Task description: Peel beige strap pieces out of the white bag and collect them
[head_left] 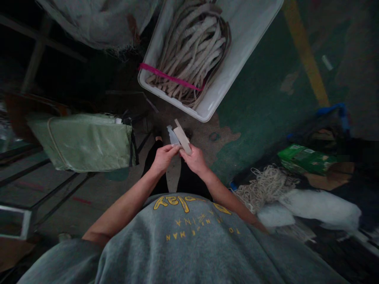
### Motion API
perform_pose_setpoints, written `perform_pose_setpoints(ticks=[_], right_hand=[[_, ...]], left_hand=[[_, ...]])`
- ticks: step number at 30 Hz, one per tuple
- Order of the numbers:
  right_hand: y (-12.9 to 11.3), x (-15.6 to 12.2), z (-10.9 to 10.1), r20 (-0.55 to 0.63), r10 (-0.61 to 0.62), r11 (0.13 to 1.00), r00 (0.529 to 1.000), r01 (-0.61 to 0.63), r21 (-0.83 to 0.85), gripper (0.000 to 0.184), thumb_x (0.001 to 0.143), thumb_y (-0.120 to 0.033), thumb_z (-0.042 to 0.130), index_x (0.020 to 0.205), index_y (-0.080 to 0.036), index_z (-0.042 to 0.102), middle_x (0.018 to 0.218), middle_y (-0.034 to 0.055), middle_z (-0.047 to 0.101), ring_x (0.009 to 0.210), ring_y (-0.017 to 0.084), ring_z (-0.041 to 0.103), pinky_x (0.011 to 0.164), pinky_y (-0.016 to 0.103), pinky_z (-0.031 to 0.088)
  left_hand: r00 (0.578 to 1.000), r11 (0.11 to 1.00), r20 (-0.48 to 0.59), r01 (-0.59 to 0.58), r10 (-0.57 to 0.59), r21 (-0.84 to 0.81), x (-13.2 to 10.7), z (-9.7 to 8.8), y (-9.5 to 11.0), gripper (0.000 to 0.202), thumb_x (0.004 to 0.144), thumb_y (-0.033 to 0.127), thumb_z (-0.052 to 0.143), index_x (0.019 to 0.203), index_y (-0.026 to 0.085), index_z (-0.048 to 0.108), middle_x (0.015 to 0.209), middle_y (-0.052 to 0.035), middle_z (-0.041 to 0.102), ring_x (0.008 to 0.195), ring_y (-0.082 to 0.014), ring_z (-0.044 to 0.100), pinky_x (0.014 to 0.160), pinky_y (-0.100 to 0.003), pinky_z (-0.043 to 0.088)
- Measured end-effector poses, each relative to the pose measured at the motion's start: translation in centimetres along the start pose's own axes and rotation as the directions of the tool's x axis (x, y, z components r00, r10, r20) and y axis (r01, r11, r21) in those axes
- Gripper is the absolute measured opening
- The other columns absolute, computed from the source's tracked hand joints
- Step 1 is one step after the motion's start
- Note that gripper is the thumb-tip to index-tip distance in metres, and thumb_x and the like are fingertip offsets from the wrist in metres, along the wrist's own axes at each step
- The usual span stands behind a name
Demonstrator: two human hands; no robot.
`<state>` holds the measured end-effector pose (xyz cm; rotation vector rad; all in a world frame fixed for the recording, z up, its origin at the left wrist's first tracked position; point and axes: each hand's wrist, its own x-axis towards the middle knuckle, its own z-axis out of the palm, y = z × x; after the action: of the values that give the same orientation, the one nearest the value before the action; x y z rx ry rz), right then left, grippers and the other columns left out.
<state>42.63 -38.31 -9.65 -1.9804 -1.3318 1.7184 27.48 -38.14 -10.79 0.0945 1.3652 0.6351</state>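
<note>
In front of my body my two hands meet, fingertips close together. My left hand [163,158] is closed in a pinch at the lower end of a thin, bluish-white flat piece [172,136] with an uneven outline; its kind is unclear. My right hand [195,158] is closed around the bottom of a stiff-looking beige flat strip [182,139], which points up and away from me. The strip and the bluish-white piece stand side by side, nearly touching. My fingers partly hide both lower ends.
Ahead stands a white plastic tub [242,43] holding long beige strips [201,43] and a pink band [171,78]. A green wrapped bundle [83,142] rests on a dark frame at left. At right lie tangled cord [266,185], a green box [304,157] and white bags [322,207].
</note>
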Motion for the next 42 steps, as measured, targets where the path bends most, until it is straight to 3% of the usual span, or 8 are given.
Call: perform_pose_setpoints(ticks=[2,5,10,15,22,28,35,42], right_hand=[[-0.3,-0.6,-0.9,0.026,-0.009,1.000,1.000,0.009,0.025,0.026,0.090,-0.047,0.058,0.093,-0.021,0.063,0.081,0.0023,0.070,0.074,0.017,0.065,0.064,0.025,0.050],[-0.3,-1.8,-2.5,0.041,0.045,0.996,0.998,-0.047,0.071,0.035,0.098,-0.049,0.041,0.092,-0.021,0.061,0.075,0.0013,0.067,0.064,0.015,0.062,0.056,0.023,0.045],[-0.5,-4.3,-4.0,0.103,0.045,0.974,0.994,-0.021,-0.224,0.033,0.098,-0.035,0.042,0.074,-0.021,0.059,0.063,0.0001,0.064,0.062,0.014,0.060,0.064,0.025,0.042],[-1.6,-5.7,-3.0,0.193,0.040,0.919,0.980,0.040,-0.393,0.031,0.097,-0.031,0.045,0.072,-0.020,0.057,0.067,0.0009,0.066,0.065,0.015,0.061,0.064,0.025,0.036],[-1.5,-4.9,-2.1,0.203,0.085,0.860,0.976,0.031,-0.510,0.030,0.098,-0.029,0.046,0.072,-0.020,0.058,0.072,0.0016,0.069,0.069,0.016,0.062,0.062,0.026,0.032],[-1.3,-4.6,-2.2,0.202,0.082,0.886,0.976,0.022,-0.464,0.030,0.097,-0.029,0.046,0.072,-0.020,0.060,0.068,0.0014,0.069,0.067,0.015,0.062,0.062,0.026,0.033],[-0.7,-4.8,-1.9,0.185,0.056,0.909,0.981,0.027,-0.415,0.030,0.097,-0.029,0.045,0.071,-0.020,0.057,0.068,0.0018,0.069,0.067,0.015,0.063,0.064,0.025,0.036],[-1.1,-4.8,-1.1,0.219,0.040,0.892,0.975,0.064,-0.448,0.029,0.096,-0.029,0.047,0.070,-0.021,0.056,0.069,0.0016,0.068,0.066,0.015,0.061,0.062,0.026,0.033]], left_hand=[[0.999,1.000,-0.038,0.024,-0.025,-0.018,0.4,-0.2,-0.1,0.034,0.061,0.041,0.089,0.069,0.013,0.072,0.067,-0.0006,0.069,0.066,-0.0114,0.062,0.069,-0.022,0.050],[0.982,0.970,-0.075,0.158,-0.174,-0.185,0.9,-0.4,-0.1,0.035,0.061,0.039,0.090,0.067,0.014,0.067,0.066,-0.0008,0.068,0.061,-0.0103,0.063,0.060,-0.020,0.049],[0.922,0.873,-0.120,0.298,-0.368,-0.386,1.1,-0.4,0.1,0.020,0.081,0.028,0.079,0.076,0.015,0.064,0.071,-0.0008,0.069,0.061,-0.0102,0.066,0.058,-0.020,0.051],[0.930,0.872,-0.114,0.276,-0.348,-0.405,1.2,-0.4,-0.2,0.016,0.085,0.028,0.074,0.082,0.015,0.066,0.081,-0.0040,0.074,0.067,-0.0113,0.069,0.063,-0.021,0.054],[0.930,0.870,-0.115,0.277,-0.349,-0.408,1.2,-0.4,-0.8,0.013,0.091,0.023,0.067,0.081,0.014,0.068,0.080,-0.0058,0.075,0.067,-0.0121,0.070,0.063,-0.022,0.055],[0.914,0.842,-0.112,0.306,-0.391,-0.444,1.3,-0.4,-0.8,0.016,0.095,0.020,0.060,0.084,0.014,0.067,0.077,-0.0051,0.074,0.064,-0.0117,0.070,0.060,-0.022,0.055],[0.892,0.803,-0.129,0.316,-0.432,-0.505,1.8,-0.7,-1.2,0.016,0.088,0.027,0.072,0.080,0.015,0.064,0.071,-0.0009,0.070,0.060,-0.0097,0.067,0.060,-0.020,0.054],[0.891,0.805,-0.176,0.274,-0.419,-0.526,2.1,-0.2,-0.9,0.020,0.088,0.030,0.071,0.076,0.016,0.062,0.066,0.0014,0.067,0.058,-0.0090,0.065,0.058,-0.020,0.052]])
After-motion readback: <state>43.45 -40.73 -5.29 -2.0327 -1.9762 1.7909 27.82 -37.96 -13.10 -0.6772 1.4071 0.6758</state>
